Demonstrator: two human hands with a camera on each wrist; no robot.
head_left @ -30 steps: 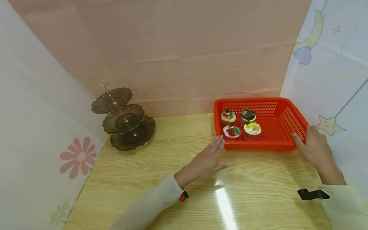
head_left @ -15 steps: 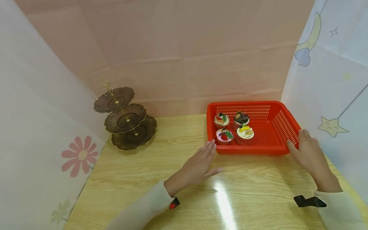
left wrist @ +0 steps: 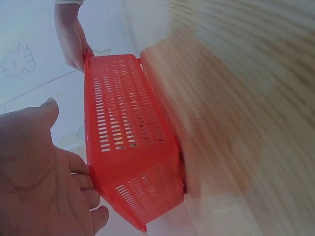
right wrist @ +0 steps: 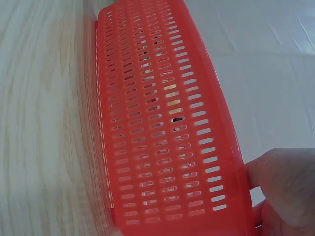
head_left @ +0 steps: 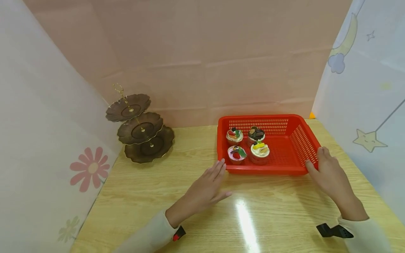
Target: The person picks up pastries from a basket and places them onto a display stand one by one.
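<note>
Red basket [head_left: 294, 147] | between both hands on bench [head_left: 177, 182] | left hand [head_left: 205, 188] flat, fingers straight, touching near-left corner | right hand [head_left: 327, 172] gripping near-right corner

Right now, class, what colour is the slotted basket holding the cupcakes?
Red; the basket shows best in the head view.

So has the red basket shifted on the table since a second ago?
Yes. The red basket has slid left, toward the tiered stand and away from the right curtain wall, with the right hand on its right corner and the left hand at its left.
</note>
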